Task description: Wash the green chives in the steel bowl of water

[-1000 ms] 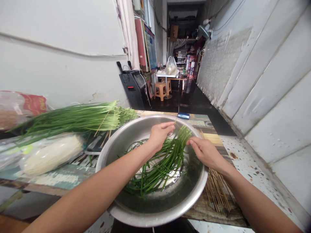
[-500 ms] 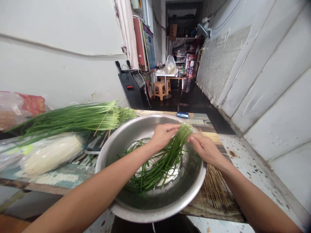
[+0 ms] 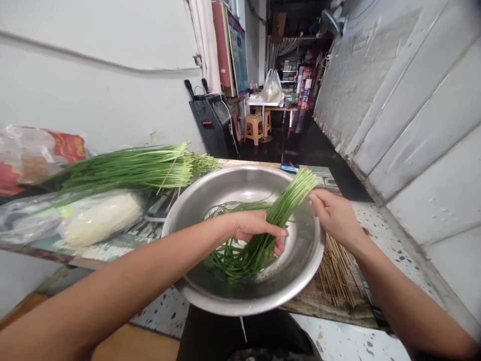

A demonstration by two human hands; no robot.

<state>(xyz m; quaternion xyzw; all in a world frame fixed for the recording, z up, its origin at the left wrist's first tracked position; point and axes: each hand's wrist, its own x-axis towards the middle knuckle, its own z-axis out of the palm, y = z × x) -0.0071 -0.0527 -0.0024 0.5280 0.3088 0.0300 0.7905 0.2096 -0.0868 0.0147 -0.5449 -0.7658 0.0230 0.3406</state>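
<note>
A bundle of garlic chives (image 3: 291, 198) slants up out of a wide steel basin (image 3: 244, 306), pale cut ends at the top right, green leaves curling down inside. My left hand (image 3: 263, 230) reaches across the basin and is closed around the middle of the bundle. Close to the pale ends is my right hand (image 3: 334, 215), above the basin's right rim. Its thumb and fingers are pinched together at the bundle's edge; what lies between them is hidden.
Bamboo skewers (image 3: 338, 273) lie right of the basin. More chives (image 3: 139, 168) are heaped at the left, behind a plastic-wrapped pale block (image 3: 103, 220). A blue packet (image 3: 289, 168) sits behind the basin. Farther off stand a black speaker (image 3: 212, 125) and stools (image 3: 254, 128).
My left hand has slid down from the pale ends to the bundle's middle. The bundle is raised and held tighter together. My right hand stays near the top ends. The view has shifted slightly.
</note>
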